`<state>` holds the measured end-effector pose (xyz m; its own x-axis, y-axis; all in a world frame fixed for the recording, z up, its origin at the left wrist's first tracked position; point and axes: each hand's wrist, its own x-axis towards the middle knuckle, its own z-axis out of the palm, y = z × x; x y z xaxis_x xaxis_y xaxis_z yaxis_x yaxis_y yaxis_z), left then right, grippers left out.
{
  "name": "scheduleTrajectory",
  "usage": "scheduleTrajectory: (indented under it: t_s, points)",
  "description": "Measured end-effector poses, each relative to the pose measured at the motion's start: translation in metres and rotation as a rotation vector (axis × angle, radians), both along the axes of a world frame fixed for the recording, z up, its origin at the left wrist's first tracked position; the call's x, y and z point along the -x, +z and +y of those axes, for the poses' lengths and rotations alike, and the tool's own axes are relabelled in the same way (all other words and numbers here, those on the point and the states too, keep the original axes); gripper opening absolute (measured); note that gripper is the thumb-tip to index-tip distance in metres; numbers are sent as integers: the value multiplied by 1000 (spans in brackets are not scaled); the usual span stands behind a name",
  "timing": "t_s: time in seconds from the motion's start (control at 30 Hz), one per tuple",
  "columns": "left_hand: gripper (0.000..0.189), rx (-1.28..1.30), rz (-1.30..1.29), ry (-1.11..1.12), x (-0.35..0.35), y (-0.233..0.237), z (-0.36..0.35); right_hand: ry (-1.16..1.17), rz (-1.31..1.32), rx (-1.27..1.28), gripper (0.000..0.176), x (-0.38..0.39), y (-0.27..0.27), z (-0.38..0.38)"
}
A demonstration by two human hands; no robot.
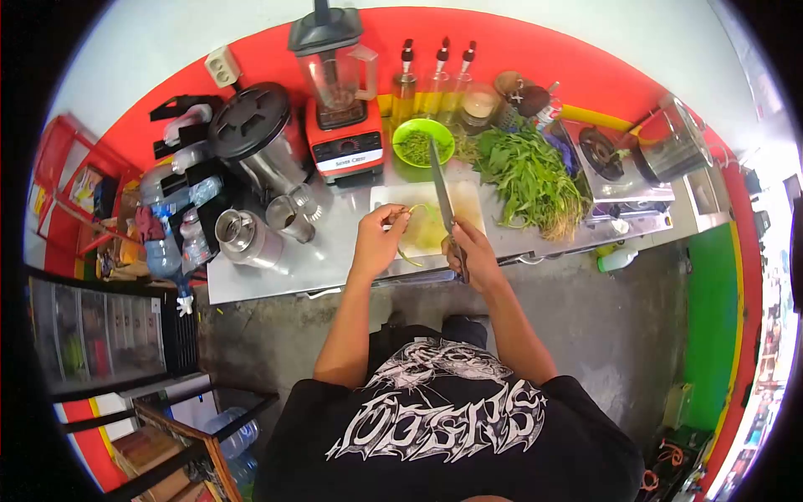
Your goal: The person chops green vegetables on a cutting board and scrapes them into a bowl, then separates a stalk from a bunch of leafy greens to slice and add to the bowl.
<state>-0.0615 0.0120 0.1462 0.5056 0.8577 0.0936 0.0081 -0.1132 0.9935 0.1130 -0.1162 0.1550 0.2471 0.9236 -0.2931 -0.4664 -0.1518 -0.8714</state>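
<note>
My right hand (473, 254) is closed around the handle of a kitchen knife (442, 186), its long blade pointing up and away over the cutting board. Between the pinched fingers of my left hand (382, 238) is a thin green long bean (409, 260), which curves over the board and hangs past its near edge. The white cutting board (470, 197) lies under both hands, stained yellowish green. Just behind it stands a bright green bowl (446, 140) with chopped green pieces in it; the knife tip overlaps the bowl in view. Part of the bean is hidden by my fingers.
Leafy greens with roots (531, 171) lie right of the board, beside a gas stove (623, 180) with a metal pot (673, 151). A red blender (345, 138), pump bottles (437, 88), a metal cup (290, 219) and a steel canister (248, 238) stand along the counter.
</note>
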Motion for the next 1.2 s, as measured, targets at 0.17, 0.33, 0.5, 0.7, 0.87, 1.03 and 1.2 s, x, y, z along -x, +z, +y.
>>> scheduleTrajectory:
  t_s: [0.17,0.33,0.5,0.7,0.87,1.03,1.2]
  points:
    - [17,-23,-6,-86,-22,4,-6,99,-92,-81,52,0,7,-7]
    - [16,-19,-43,-137,-36,1,-12,84,-113,-133,57,1,11,-8]
    - [17,-14,23,-138,-29,0,-13,37,-137,-121,50,4,5,-7]
    - [16,-81,81,-24,-5,3,-13,49,-495,-150,47,22,-11,8]
    - [16,-75,107,129,17,-20,-11,-7,-813,-72,46,46,-18,25]
    - [16,136,128,331,53,-29,-8,-111,-909,-11,45,12,-101,63]
    - [16,136,46,383,71,-32,-3,-4,-750,10,46,12,-126,79]
